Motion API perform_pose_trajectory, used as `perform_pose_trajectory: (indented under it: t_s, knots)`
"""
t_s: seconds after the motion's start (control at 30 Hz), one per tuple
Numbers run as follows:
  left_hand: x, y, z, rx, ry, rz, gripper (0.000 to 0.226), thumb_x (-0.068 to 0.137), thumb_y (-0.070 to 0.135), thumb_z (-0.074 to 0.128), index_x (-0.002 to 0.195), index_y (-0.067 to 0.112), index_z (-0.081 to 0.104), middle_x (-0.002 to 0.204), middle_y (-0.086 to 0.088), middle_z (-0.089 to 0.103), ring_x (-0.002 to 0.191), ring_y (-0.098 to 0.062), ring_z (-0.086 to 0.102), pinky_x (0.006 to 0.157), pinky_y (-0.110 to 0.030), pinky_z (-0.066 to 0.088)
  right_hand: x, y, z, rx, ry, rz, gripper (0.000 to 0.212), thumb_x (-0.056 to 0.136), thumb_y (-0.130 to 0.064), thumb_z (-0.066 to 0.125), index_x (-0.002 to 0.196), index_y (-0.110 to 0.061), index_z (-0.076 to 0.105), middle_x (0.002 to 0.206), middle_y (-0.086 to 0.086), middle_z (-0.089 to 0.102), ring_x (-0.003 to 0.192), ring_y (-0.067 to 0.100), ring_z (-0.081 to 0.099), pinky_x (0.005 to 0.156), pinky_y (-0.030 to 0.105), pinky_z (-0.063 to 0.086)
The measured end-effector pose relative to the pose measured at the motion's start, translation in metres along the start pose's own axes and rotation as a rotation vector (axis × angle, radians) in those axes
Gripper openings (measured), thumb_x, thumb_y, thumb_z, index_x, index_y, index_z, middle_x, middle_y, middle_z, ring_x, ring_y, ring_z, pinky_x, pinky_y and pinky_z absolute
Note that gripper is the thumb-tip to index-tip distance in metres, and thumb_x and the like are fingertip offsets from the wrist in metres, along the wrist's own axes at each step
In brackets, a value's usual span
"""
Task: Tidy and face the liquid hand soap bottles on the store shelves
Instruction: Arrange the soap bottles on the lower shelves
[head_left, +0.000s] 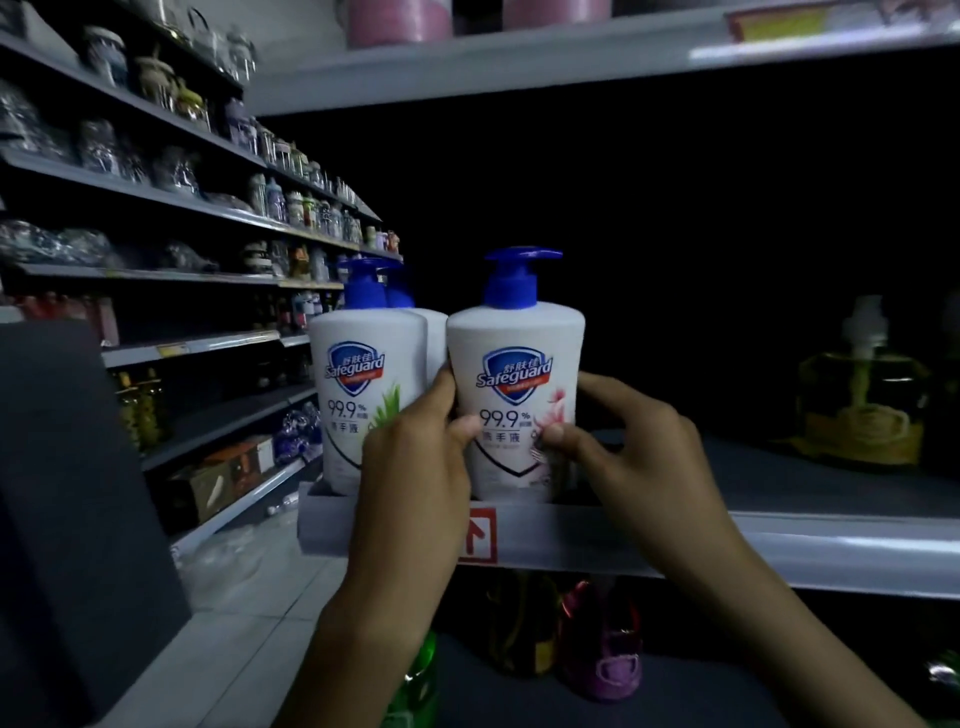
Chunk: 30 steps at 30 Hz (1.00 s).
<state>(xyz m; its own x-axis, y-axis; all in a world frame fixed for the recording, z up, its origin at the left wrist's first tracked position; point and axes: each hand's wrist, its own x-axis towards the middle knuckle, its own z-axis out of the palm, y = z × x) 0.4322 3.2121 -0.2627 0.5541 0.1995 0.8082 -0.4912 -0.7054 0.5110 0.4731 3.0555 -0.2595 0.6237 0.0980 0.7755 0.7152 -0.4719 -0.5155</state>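
Held bottle: a white plastic pump bottle of Safeguard hand soap with a blue pump and pink flower label (514, 395) stands upright at the front edge of the grey metal store shelf (779, 540), label facing the camera, near the centre of the view.
Left hand (415, 467): reaches in from 6 o'clock and grips the bottle's left side; its fingers (441, 395) wrap between this bottle and its neighbour, thumb pressed on the label.
Right hand (639, 447): comes from 5 o'clock and grips the bottle's right side; thumb on the label's lower part, fingers curled round behind.
Neighbour bottle: a white Safeguard pump bottle with a green leaf label (363, 395) stands upright at 9 o'clock of the held one, just beside it.
Rear bottle: another white blue-pump bottle (434, 332) shows behind the two, mostly hidden.
Far right: a dim yellow clear pump bottle (862, 400) stands at 3 o'clock, well apart on the same shelf.
Shelf edge: a red arrow tag (480, 535) sits at 6 o'clock of the held bottle.
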Motion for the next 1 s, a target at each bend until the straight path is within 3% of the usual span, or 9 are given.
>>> perform_pose_trajectory:
  t_s: [0.1, 0.23, 0.33, 0.47, 0.6, 0.7, 0.77, 0.87, 1.0]
  knots:
    - [-0.008, -0.001, 0.005, 0.123, 0.036, 0.008, 0.048, 0.093, 0.010, 0.054, 0.139, 0.025, 0.047, 0.118, 0.001, 0.067, 0.104, -0.006, 0.059, 0.082, -0.003, 0.041, -0.001, 0.002, -0.001, -0.036, -0.028, 0.015, 0.036, 0.081, -0.036, 0.069, 0.117, -0.034, 0.064, 0.105, -0.021, 0.070, 0.097, -0.005, 0.062, 0.081, 0.026, 0.056]
    - [-0.016, -0.013, 0.002, 0.263, 0.290, 0.010, 0.047, 0.086, 0.020, 0.060, 0.133, 0.026, 0.053, 0.139, -0.002, 0.045, 0.124, -0.014, 0.041, 0.096, -0.031, 0.045, -0.001, 0.003, 0.002, -0.059, -0.046, 0.016, 0.038, 0.083, -0.036, 0.069, 0.120, -0.030, 0.063, 0.106, -0.019, 0.069, 0.098, -0.009, 0.060, 0.081, 0.013, 0.050]
    - [-0.020, -0.038, -0.010, 0.226, 0.308, -0.093, 0.058, 0.093, 0.027, 0.051, 0.145, 0.039, 0.028, 0.156, 0.002, 0.017, 0.132, -0.007, 0.022, 0.093, -0.019, 0.031, 0.000, 0.004, 0.006, -0.047, -0.060, 0.034, 0.038, 0.082, -0.034, 0.071, 0.119, -0.030, 0.064, 0.103, -0.021, 0.070, 0.095, -0.012, 0.061, 0.076, 0.003, 0.047]
    - [-0.023, -0.062, -0.019, 0.113, 0.170, -0.078, 0.061, 0.097, 0.026, 0.045, 0.150, 0.036, 0.017, 0.151, 0.002, 0.030, 0.117, 0.003, 0.029, 0.077, -0.005, 0.027, 0.000, 0.001, 0.012, -0.033, -0.061, 0.033, 0.039, 0.079, -0.035, 0.074, 0.117, -0.030, 0.066, 0.100, -0.021, 0.071, 0.092, -0.013, 0.062, 0.076, 0.005, 0.048]
    - [-0.024, -0.066, -0.016, 0.123, 0.158, -0.045, 0.062, 0.096, 0.019, 0.047, 0.151, 0.030, 0.019, 0.148, -0.002, 0.034, 0.117, 0.000, 0.033, 0.084, -0.009, 0.031, -0.005, -0.002, 0.017, -0.159, -0.048, -0.022, 0.042, 0.083, -0.041, 0.069, 0.123, -0.030, 0.062, 0.110, -0.019, 0.069, 0.097, -0.009, 0.061, 0.076, 0.008, 0.048]
    - [-0.038, -0.064, -0.012, 0.099, 0.350, -0.030, 0.049, 0.094, 0.012, 0.050, 0.142, 0.011, 0.040, 0.137, -0.016, 0.046, 0.115, -0.009, 0.045, 0.080, 0.001, 0.035, -0.028, 0.000, 0.005, -0.180, 0.182, -0.225, 0.031, 0.091, -0.028, 0.062, 0.119, -0.017, 0.060, 0.110, -0.012, 0.066, 0.093, 0.000, 0.061, 0.080, 0.019, 0.050]
    - [-0.066, -0.060, -0.004, 0.108, 0.480, 0.050, 0.028, 0.092, 0.009, 0.047, 0.118, -0.001, 0.054, 0.113, -0.023, 0.057, 0.100, -0.022, 0.055, 0.080, -0.013, 0.041, -0.064, 0.012, -0.003, -0.111, 0.366, -0.359, 0.012, 0.098, -0.022, 0.050, 0.107, -0.020, 0.057, 0.099, -0.011, 0.060, 0.084, 0.006, 0.059, 0.076, 0.028, 0.049]
    - [-0.120, -0.055, 0.030, 0.064, 0.129, 0.158, 0.016, 0.088, 0.004, 0.046, 0.096, 0.002, 0.060, 0.090, -0.012, 0.059, 0.083, -0.014, 0.052, 0.073, -0.016, 0.040, -0.134, 0.058, 0.001, -0.136, 0.333, -0.222, 0.013, 0.095, -0.015, 0.046, 0.092, -0.021, 0.056, 0.081, -0.005, 0.057, 0.072, 0.002, 0.052, 0.073, 0.016, 0.042]
    - [-0.149, -0.067, 0.081, 0.080, -0.259, -0.115, 0.029, 0.087, 0.003, 0.049, 0.113, 0.015, 0.055, 0.112, -0.003, 0.052, 0.092, -0.014, 0.054, 0.071, -0.019, 0.039, -0.164, 0.120, 0.021, -0.193, -0.033, 0.370, 0.020, 0.082, -0.012, 0.062, 0.101, -0.019, 0.063, 0.087, -0.004, 0.063, 0.081, 0.011, 0.061, 0.063, 0.009, 0.034]
